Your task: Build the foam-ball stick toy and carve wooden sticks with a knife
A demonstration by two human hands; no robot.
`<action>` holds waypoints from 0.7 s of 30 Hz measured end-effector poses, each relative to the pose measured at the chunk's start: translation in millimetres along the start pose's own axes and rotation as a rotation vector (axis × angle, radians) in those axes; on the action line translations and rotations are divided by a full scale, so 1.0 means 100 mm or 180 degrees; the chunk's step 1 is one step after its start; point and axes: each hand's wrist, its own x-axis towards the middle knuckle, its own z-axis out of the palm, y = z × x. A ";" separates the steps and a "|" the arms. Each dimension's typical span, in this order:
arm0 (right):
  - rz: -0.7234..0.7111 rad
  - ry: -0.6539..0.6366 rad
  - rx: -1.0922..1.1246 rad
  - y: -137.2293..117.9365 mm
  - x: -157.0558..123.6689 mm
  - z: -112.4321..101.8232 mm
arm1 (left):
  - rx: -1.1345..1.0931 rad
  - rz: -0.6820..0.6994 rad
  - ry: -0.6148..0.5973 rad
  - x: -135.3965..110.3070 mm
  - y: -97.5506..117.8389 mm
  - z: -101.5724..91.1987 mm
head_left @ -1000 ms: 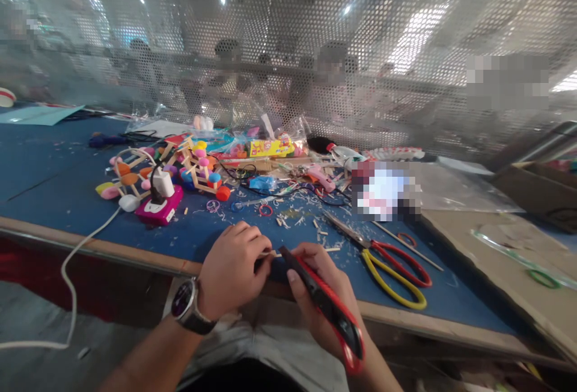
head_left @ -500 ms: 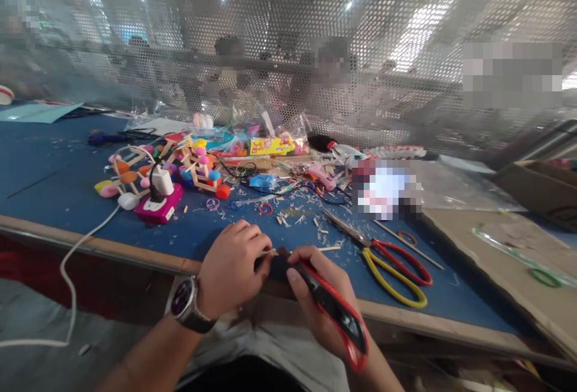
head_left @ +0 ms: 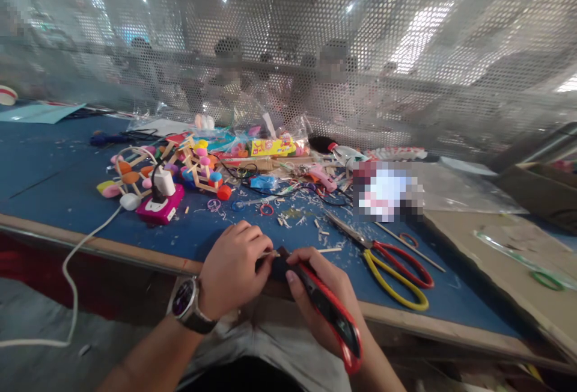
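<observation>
My left hand point(head_left: 237, 263), with a watch on its wrist, is closed at the table's front edge. A thin pale wooden stick point(head_left: 269, 254) pokes out between its thumb and fingers. My right hand point(head_left: 331, 293) is wrapped around a red and black utility knife point(head_left: 334, 314), its front end pointing at the stick's tip. A dark piece point(head_left: 280, 264) sits between the two hands; what it is I cannot make out. Scissors point(head_left: 372, 245) with one red and one yellow handle lie open to the right of my right hand.
Wood shavings point(head_left: 293, 220) litter the blue table point(head_left: 58, 166). A pink power adapter point(head_left: 162, 207) with a white plug stands left, beside colourful stick models point(head_left: 198, 166). Bags and a pink glue gun point(head_left: 322, 177) lie behind. Cardboard point(head_left: 487, 260) covers the right side, before a mesh screen point(head_left: 279, 13).
The knife's rear end has swung slightly to the left and its front has tilted a little at the stick's tip. My left hand has stayed almost still.
</observation>
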 end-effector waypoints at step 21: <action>-0.0062 0.0076 -0.0055 0.00 0.01 0.02 | 0.0008 -0.0005 0.0050 0.00 0.00 0.00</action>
